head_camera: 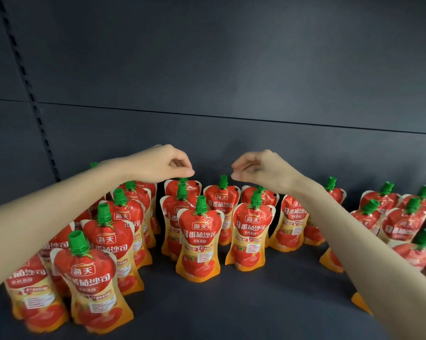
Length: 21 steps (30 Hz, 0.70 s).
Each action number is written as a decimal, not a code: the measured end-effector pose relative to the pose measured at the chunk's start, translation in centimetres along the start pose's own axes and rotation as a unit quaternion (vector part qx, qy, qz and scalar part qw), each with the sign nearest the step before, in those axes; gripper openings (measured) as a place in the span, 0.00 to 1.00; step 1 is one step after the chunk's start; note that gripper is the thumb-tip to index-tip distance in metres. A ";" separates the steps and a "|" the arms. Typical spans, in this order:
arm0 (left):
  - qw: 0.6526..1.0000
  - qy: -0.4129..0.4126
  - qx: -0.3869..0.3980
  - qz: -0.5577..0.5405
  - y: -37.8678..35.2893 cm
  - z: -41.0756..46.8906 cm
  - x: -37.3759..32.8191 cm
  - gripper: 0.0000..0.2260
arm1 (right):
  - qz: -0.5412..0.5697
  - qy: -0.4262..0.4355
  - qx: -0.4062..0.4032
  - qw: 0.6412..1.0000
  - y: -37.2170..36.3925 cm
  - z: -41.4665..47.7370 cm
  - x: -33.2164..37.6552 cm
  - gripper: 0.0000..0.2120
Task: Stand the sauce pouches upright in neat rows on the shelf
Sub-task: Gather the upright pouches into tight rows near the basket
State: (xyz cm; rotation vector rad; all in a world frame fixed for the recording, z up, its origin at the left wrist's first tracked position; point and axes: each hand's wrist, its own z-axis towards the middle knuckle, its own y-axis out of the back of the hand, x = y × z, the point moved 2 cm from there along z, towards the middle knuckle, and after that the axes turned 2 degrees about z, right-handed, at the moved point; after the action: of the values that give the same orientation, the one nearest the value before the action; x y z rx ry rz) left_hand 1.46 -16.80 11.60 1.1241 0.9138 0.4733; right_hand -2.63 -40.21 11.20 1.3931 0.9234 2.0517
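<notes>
The sauce pouches (198, 241) stand in files running from the front edge of the shelf (256, 303) to its back edge, thickest toward the left end; both hands reach over them to the back row.

The left hand (167, 165) hovers with fingers curled and thumb and forefinger tips together, nothing seen between them, just above the green cap of the rear pouch (173, 188); whether it touches the cap cannot be told. The right hand (258, 168) is loosely curled and holds nothing, its fingertips just beside the cap (223, 180) of the neighbouring pouch (221, 202).

The step appears to be squaring the back row. It would go best by taking each pouch at the rigid cap, not the soft body; setting the flared base flat; turning the printed face to the front edge; keeping forearms high so they do not brush the front pouches.

The pouches are glossy, flexible film, red above and orange below, waisted in the middle and spread at the foot; each carries a ribbed green plastic spout. They would likely topple easily if nudged. The pouches near the right end (413, 252) seem to lean and probably need attention yet. The shelf and back panel (231, 69) are matt dark grey.
</notes>
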 end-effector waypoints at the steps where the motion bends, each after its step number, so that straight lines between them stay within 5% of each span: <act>1: 1.000 -0.003 0.022 0.008 -0.3 -0.4 -0.1 0.11 | 0.007 -0.001 -0.003 1.000 0.1 -0.8 0.0 0.12; 7: 0.995 0.022 0.085 0.038 -1.5 -1.5 0.2 0.14 | 0.001 -0.056 0.040 0.998 -0.4 -3.9 -2.2 0.16; 21: 0.997 0.025 0.054 0.046 -1.2 -1.9 0.8 0.11 | 0.040 -0.034 0.033 0.998 -4.2 -1.0 -0.9 0.08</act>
State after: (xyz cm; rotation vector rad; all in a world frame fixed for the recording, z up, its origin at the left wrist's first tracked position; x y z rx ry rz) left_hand 0.21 -15.63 9.96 1.2604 0.9431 0.5345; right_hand -3.17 -38.32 7.20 1.5486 0.9288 2.0331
